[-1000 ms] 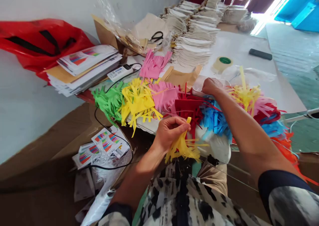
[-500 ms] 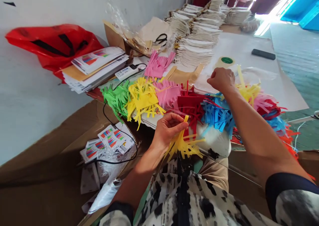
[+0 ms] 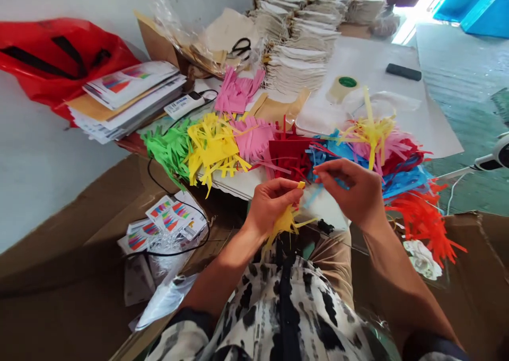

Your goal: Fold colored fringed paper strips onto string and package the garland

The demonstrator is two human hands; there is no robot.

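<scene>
Close to my body, my left hand (image 3: pixel 268 207) pinches the folded top of a yellow paper tassel (image 3: pixel 287 222), whose cut strips hang below the fingers. My right hand (image 3: pixel 356 191) is a little to the right, thumb and forefinger brought together near the tassel's top. Whatever sits between those fingertips is too small to make out. Beyond both hands lies a row of fringed tissue paper: green (image 3: pixel 169 146), yellow (image 3: pixel 217 150), pink (image 3: pixel 252 138), dark red (image 3: pixel 289 153) and blue (image 3: pixel 411 179). Another yellow tassel (image 3: pixel 371 130) rests on the right part of the row.
A tape roll (image 3: pixel 347 84) and a black phone-like slab (image 3: pixel 403 71) lie on white sheeting. Stacked white sheets (image 3: pixel 296 67), scissors (image 3: pixel 240 48) and a red bag (image 3: pixel 67 59) stand farther back. Orange-red fringe (image 3: pixel 425 218) hangs over the right edge. Printed cards (image 3: pixel 169 215) lie below left.
My right hand has come back from near the tape roll to beside my left hand. The left hand keeps its pinch on the yellow tassel. The view has shifted slightly right.
</scene>
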